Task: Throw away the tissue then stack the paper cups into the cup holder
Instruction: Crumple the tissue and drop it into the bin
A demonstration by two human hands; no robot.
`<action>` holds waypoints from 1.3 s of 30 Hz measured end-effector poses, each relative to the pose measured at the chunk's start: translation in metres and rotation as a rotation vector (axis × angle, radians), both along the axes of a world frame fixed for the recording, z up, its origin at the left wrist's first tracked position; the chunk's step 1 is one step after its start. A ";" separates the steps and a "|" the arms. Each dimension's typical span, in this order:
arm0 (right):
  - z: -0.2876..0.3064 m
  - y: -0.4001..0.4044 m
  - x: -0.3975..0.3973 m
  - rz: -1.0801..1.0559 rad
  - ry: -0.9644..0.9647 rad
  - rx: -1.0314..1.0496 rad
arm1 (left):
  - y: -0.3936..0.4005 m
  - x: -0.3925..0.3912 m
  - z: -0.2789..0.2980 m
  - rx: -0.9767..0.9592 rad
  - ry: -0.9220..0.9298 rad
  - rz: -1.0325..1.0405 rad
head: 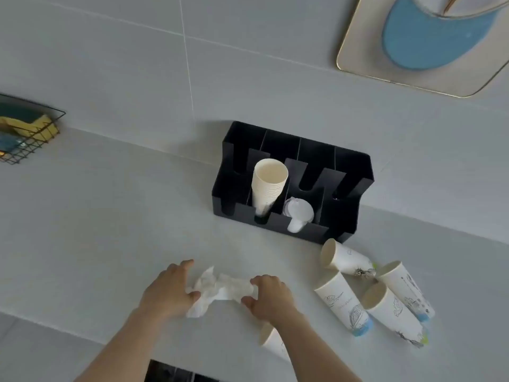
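Fingers of both hands curl palm-down onto the crumpled tissue [220, 289], the left hand [168, 292] pinching its left end and the right hand [268, 297] its right end, forearms reaching in from the counter's [110, 230] near edge. Loose paper cups [385, 296] lie on their sides toward the right edge, one more partly hidden under the right forearm. Against the back edge stands the black cup holder [344, 216] with a plain cup stack [268, 186] in it.

You face a pale grey countertop [96, 216] against a tiled grey wall [124, 64]. Far left hangs a black wire basket [27, 133]; far right, a blue-and-cream wall plaque [429, 42].
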State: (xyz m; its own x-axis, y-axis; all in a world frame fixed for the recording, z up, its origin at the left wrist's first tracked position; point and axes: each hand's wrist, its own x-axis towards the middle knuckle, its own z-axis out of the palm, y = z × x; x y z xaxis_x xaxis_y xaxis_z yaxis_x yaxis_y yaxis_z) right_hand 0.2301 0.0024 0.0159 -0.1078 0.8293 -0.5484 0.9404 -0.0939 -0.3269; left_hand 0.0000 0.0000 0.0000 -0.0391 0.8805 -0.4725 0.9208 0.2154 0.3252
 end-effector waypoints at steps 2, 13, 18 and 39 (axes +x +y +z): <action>-0.007 0.002 -0.013 -0.013 0.000 -0.003 | 0.000 -0.006 -0.006 -0.037 -0.031 0.007; -0.036 -0.005 -0.062 -0.186 0.116 -0.014 | -0.010 0.001 -0.051 0.030 -0.305 0.089; -0.033 -0.007 -0.067 -0.354 0.320 -0.028 | -0.007 0.013 -0.048 0.101 -0.479 0.139; -0.022 0.008 -0.121 -0.506 0.836 -0.275 | -0.033 -0.041 -0.024 0.203 -0.669 0.560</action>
